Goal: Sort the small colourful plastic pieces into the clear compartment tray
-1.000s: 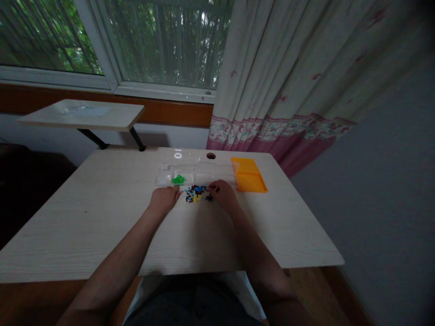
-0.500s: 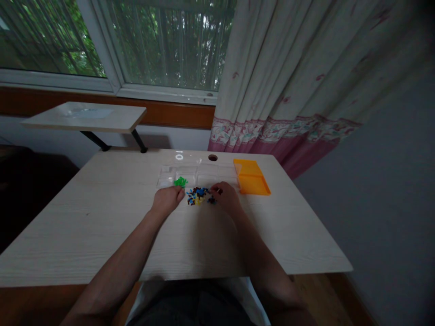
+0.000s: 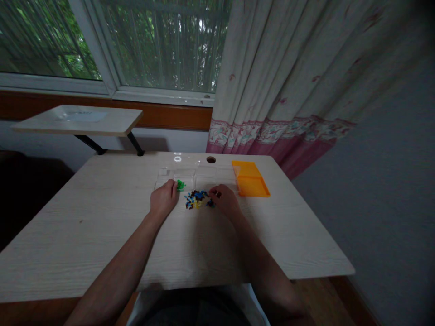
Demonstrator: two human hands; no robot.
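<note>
A mixed pile of small blue, dark and yellow pieces (image 3: 196, 197) lies on the table between my hands; they look like tiny building bricks. My left hand (image 3: 164, 198) is closed at the front left of a clear compartment tray (image 3: 206, 171), right beside a small heap of green pieces (image 3: 181, 184) in it. Whatever those fingers may hold is hidden. At the pile's right edge my right hand (image 3: 224, 199) has its thumb and fingers together in a pinch. Anything between them is too small to name. A few dark pieces (image 3: 210, 203) lie close to its fingertips.
An orange open case (image 3: 253, 186) lies at the tray's right end. Behind the tray, the wooden table (image 3: 112, 217) has a round cable hole (image 3: 211, 160). A raised shelf (image 3: 115, 118) stands at the back left, and a curtain (image 3: 265, 108) hangs behind.
My left hand has moved up and left, from the table in front of the green heap to its left side. My right hand stays by the pile. The view has shifted slightly.
</note>
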